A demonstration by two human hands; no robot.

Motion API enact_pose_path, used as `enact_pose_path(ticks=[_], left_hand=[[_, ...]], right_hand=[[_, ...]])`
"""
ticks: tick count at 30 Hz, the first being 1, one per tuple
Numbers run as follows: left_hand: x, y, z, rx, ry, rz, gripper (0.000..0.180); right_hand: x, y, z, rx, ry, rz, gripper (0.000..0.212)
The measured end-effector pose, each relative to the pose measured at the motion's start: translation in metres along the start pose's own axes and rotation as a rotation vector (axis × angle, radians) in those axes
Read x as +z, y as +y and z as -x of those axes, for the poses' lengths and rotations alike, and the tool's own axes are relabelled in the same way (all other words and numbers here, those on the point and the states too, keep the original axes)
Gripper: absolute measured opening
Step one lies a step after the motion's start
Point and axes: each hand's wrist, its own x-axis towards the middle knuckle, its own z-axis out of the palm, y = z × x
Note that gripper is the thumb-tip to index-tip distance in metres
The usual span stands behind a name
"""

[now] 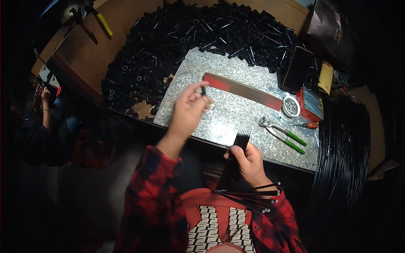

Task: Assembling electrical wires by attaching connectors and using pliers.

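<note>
My right hand (249, 163) is closed around a flat black piece (232, 170) at the table's front edge. A row of thin, pale metal prongs stands up from its top. Several black rods (249, 198) with round grey tips fan out below that hand, over my lap; how they join the black piece is hard to see. Above the stone slab (219, 120), my left hand (190, 107) pinches a small black part (203, 90) between its fingers. Just beyond it lies a long flat bar (244, 92) with red patches.
Small black parts (168, 46) form a large heap at the back. Green-handled pincers (282, 135), a screwdriver (306, 125), a white cup (291, 106) of tiny pieces, a red box (311, 105) and a phone (298, 68) lie rightward. Long black rods (341, 147) hang beyond. Another person's hand (44, 95) shows at left.
</note>
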Motion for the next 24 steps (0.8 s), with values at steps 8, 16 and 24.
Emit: enact_pose_path(ticks=[8,16,24], left_hand=[[0.038,-0.008,0.021,-0.138,-0.006,0.174,0.033],[0.031,-0.003,-0.008,-0.081,-0.069,0.152,0.031],[-0.027,-0.015,-0.14,-0.076,0.108,-0.362,0.013]], right_hand=[[0.007,-0.008,-0.001,-0.03,-0.017,0.024,0.02],[0.004,-0.015,-0.002,0.014,-0.044,0.067,0.019],[0.004,-0.019,-0.001,-0.017,-0.069,0.127,0.02]])
